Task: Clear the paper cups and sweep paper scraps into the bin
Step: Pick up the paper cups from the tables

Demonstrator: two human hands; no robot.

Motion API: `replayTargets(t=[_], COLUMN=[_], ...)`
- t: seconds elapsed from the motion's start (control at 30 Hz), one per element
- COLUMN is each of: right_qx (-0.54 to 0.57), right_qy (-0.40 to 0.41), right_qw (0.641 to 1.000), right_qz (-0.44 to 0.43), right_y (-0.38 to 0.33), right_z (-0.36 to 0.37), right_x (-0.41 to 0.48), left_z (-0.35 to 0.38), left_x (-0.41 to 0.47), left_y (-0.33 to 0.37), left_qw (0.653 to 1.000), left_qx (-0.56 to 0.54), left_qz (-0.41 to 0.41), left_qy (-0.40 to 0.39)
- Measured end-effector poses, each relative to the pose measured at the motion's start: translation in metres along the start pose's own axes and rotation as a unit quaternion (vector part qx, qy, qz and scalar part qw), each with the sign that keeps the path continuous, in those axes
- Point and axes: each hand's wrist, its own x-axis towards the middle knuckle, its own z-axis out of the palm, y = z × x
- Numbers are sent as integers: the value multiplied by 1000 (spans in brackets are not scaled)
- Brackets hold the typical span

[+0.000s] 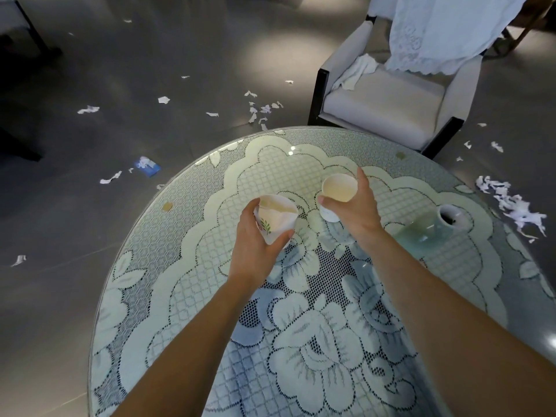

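While both cups are in hand, the step is getting them off the table (103, 291). The left hand (255, 239) wraps fingers and thumb round a crushed cup (276, 215), held tilted above the lace cloth (316, 341). The right hand (359, 210) clasps a second cup (338, 191) from the side between thumb and fingers, mouth up. Whether that cup's base touches the table cannot be told.

To do this well, I judge it best to drop the crushed cup into the sound one, which frees a hand. The mouths should stay up in case of dregs, and the arms should keep clear of the vase (436, 225) near the right hand. No bin shows, so it has to be found first. Scraps (511, 203) lie on the floor (75, 311) around the table, thickest at the right, not yet swept.

As for writing, the crushed cup bears a green leaf sprig and a bit of red print, too small to read. No brand can be made out.
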Motion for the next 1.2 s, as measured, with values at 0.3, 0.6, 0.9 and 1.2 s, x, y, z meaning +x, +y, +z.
replayTargets(t=[0.3,0.6,0.9,1.2], right_qx=[90,113,151,159], right_qy=[18,91,233,401], right_qw=[995,986,958,900], right_qz=[-34,-78,-76,67], right_y=[-11,-46,12,207], right_z=[1,-51,-175,-318], right_x=[-15,-56,-152,-391], left_z=[-17,-9,53,185], left_x=[7,7,-72,-332], left_y=[6,81,170,231], left_qw=[1000,990,963,894], left_qx=[-25,-54,-75,-134], left_qz=[-8,128,244,305], left_qy=[8,1,-83,-300])
